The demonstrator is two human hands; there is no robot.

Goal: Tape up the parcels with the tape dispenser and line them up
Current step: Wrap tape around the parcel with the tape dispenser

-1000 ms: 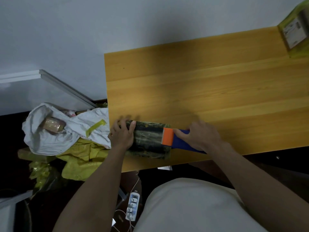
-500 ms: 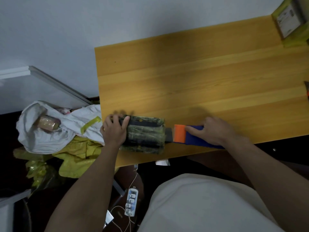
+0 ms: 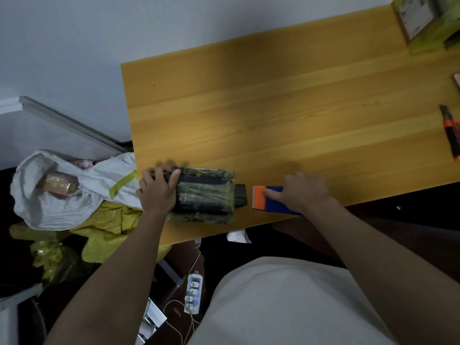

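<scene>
A dark, plastic-wrapped parcel (image 3: 204, 195) lies near the front left corner of the wooden table (image 3: 273, 120). My left hand (image 3: 158, 191) grips its left end, fingers curled over the top. The blue and orange tape dispenser (image 3: 267, 199) sits just right of the parcel, a short gap away, and my right hand (image 3: 303, 191) holds its blue handle. A dark strip (image 3: 241, 195) sticks out from the parcel's right end toward the dispenser.
A green-wrapped parcel with a label (image 3: 428, 18) stands at the far right corner. An orange and black utility knife (image 3: 451, 131) lies at the right edge. Left of the table, a white sack (image 3: 62, 192) holds a brown parcel (image 3: 58, 186) above crumpled yellow bags (image 3: 104, 235).
My right hand drew the tape dispenser rightward across the parcel and off its right end. My left hand kept holding the parcel's left end. The view shifted right.
</scene>
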